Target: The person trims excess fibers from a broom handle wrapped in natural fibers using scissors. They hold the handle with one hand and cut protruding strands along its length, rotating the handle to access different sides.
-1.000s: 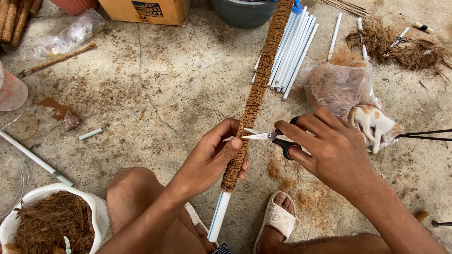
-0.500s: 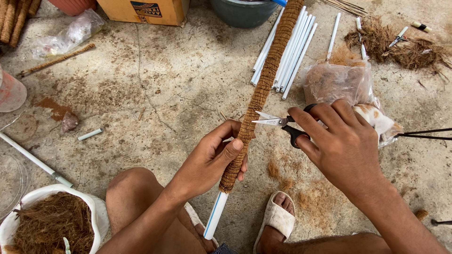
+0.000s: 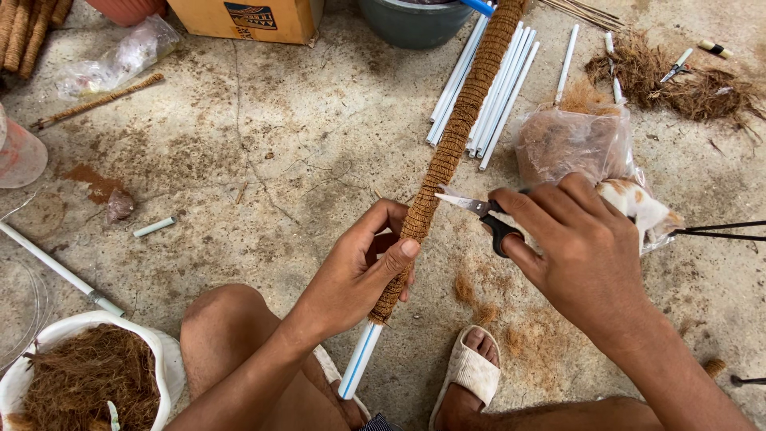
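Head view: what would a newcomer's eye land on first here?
The long coir-wrapped pole running diagonally up the middle, gripped near its bare white lower end by the left hand. Beside it on the right, the right hand holds small scissors, blades open at the wrapping. Behind, white pipes lie on the concrete floor.

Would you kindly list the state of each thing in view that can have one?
Fibre-wrapped pole: wrapped along most of its length, bare white at the lower end, tilted.
Scissors: blades open, tips beside the pole.
Left hand: closed around the pole.
Right hand: fingers in the scissors' handles.
White pipes: bare, lying in a bundle.
Plastic bag: filled with fibre.
White basin: filled with fibre.
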